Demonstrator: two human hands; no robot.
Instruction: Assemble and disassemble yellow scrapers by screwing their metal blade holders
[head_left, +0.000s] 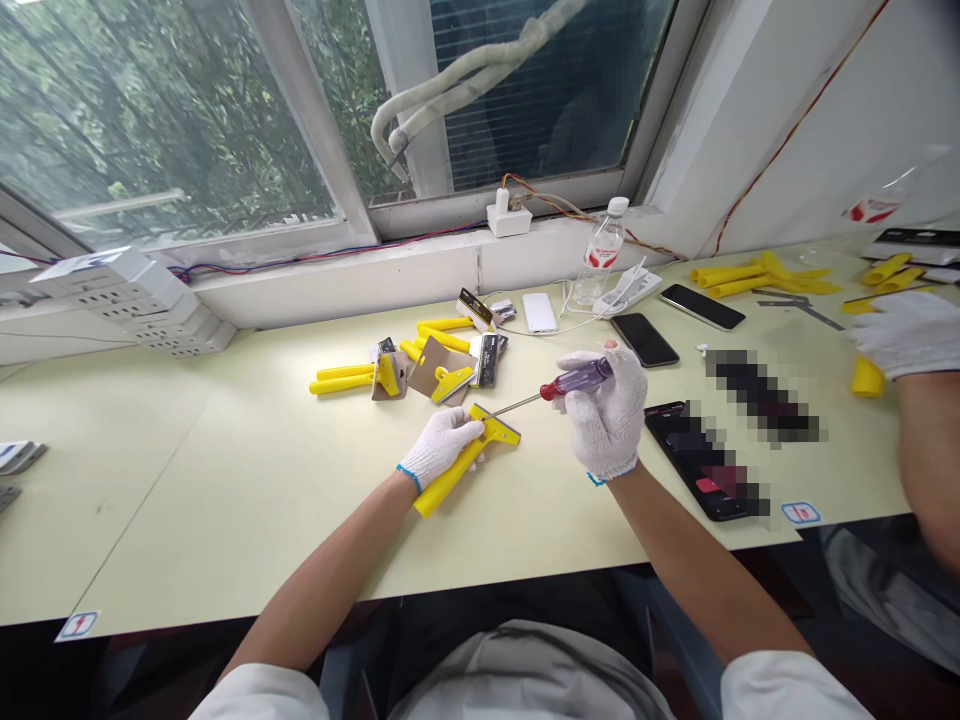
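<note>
My left hand [440, 447], in a white knit glove, grips a yellow scraper [444, 487] just below its wide head. The scraper lies at a slant over the table, handle toward me. In my right hand [609, 420], also gloved, is a screwdriver [576, 381] with a clear purple and red handle. Its thin shaft slopes down to the left, and the tip meets the scraper's head near my left thumb. Whether the tip sits in a screw is too small to tell. Beyond my hands lie more yellow scrapers [345, 380], some with cardboard sleeves.
Phones [645, 339] lie to the right, near a white power bank [540, 313], a power strip [628, 290] and a water bottle [602, 255]. A co-worker's gloved hand [907, 335] is at far right by yellow handles [757, 275]. White boxes [142, 300] stack at left.
</note>
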